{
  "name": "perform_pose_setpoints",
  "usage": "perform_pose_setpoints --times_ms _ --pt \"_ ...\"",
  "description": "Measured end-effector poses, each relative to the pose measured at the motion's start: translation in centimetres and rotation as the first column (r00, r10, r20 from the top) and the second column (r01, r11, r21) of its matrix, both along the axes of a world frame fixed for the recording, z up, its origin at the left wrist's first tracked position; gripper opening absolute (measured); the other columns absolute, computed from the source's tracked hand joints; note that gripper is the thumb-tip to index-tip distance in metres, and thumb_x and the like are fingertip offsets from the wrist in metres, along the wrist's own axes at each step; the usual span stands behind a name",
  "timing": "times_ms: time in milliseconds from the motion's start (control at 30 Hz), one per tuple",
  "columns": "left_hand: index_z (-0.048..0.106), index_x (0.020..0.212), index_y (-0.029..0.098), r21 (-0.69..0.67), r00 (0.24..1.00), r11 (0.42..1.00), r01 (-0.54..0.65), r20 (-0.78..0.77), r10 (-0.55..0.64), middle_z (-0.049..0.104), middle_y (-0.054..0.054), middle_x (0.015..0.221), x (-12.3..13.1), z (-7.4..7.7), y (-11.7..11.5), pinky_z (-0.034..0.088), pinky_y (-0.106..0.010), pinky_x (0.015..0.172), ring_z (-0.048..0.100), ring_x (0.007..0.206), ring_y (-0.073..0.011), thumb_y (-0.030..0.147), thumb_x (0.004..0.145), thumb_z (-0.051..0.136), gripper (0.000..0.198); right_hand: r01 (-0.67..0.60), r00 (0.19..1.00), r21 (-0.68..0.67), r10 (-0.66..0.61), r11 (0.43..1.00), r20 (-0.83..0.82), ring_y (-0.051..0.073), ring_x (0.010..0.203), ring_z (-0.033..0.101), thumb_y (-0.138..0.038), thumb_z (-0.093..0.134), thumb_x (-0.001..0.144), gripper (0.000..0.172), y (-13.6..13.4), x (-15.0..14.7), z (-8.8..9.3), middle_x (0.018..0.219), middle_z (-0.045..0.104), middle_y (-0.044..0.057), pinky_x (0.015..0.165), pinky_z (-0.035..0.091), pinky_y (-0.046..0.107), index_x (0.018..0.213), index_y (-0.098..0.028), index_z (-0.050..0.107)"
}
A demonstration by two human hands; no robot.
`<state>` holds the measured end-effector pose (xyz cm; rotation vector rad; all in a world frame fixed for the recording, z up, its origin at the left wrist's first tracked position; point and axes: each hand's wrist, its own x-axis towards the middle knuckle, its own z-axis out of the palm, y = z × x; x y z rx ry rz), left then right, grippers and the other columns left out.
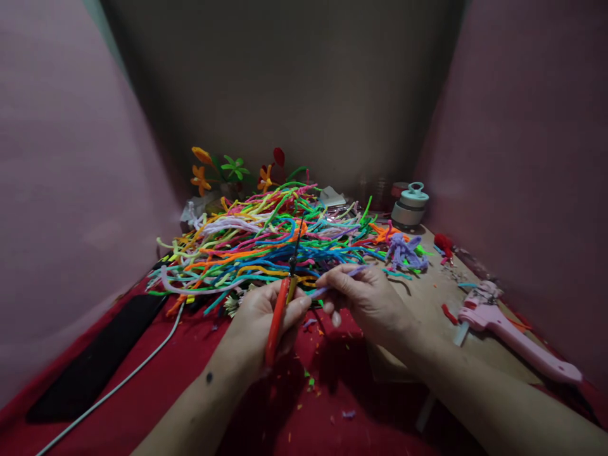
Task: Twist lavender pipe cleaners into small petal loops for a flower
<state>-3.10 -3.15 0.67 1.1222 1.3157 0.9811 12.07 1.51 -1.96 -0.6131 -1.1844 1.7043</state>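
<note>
My left hand (266,320) is closed around long-nose pliers (280,316) with red and yellowish handles. Their thin dark jaws point up and away from me. My right hand (363,297) pinches a light purple pipe cleaner (323,292), whose near end reaches the left thumb and fingertips. Whether the left fingers also grip that end is hard to see. Just beyond both hands spreads a large heap of multicoloured pipe cleaners (266,237). A purple bundle of shaped pipe cleaners (406,252) lies to the right of the heap.
At the right, a pink glue gun (517,342) rests on a brown board (427,294). Behind stand a lidded jar (411,206) and pipe-cleaner flowers (202,180). A black strip (99,358) and white cable (137,380) lie left. Scraps dot the red cloth (327,405).
</note>
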Motion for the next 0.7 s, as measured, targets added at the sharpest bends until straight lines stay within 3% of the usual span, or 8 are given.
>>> perform_pose_setpoints --times_ms 167,367,533,700 --pt "0.045 0.063 0.017 -0.014 1.0 1.0 0.006 -0.021 -0.006 0.038 0.008 0.038 -0.6 -0.2 0.1 0.023 -0.014 0.028 0.031 0.028 -0.0036 0.038 0.067 0.064 0.028 0.092 0.996 -0.011 -0.092 0.996 -0.014 0.011 0.039 0.054 -0.035 0.06 0.075 0.024 0.6 0.6 0.3 0.051 0.06 0.002 0.035 0.041 0.02 0.071 -0.012 0.062" --pt "0.048 0.062 0.017 0.004 0.998 0.998 0.062 0.01 -0.062 0.039 0.008 0.037 -0.6 -0.6 0.2 0.024 -0.014 0.027 0.031 0.027 -0.0034 0.038 0.069 0.063 0.027 -0.059 0.994 0.012 0.058 0.998 0.096 0.01 0.043 0.054 -0.026 0.066 0.07 0.015 -0.8 -0.1 0.4 0.053 0.059 0.0 0.042 0.044 0.021 0.074 -0.012 0.062" --pt "0.048 0.063 0.016 0.006 0.997 0.997 0.072 -0.024 -0.072 0.043 0.007 0.037 -0.7 -0.6 0.3 0.026 -0.013 0.029 0.036 0.028 -0.0038 0.035 0.071 0.062 0.025 0.044 0.998 0.004 -0.044 0.999 0.05 0.01 0.045 0.054 -0.032 0.063 0.073 0.019 -0.1 0.2 -0.3 0.056 0.06 0.001 0.041 0.043 0.02 0.075 -0.013 0.06" --pt "0.05 0.067 0.016 0.008 0.993 0.994 0.111 -0.039 -0.11 0.046 0.006 0.036 -1.1 -0.6 0.3 0.025 -0.014 0.029 0.036 0.028 -0.0052 0.035 0.076 0.058 0.023 0.036 0.997 0.011 -0.037 0.999 0.071 0.01 0.047 0.055 -0.028 0.064 0.072 0.015 -0.3 0.2 0.3 0.057 0.059 0.0 0.043 0.042 0.021 0.076 -0.014 0.06"
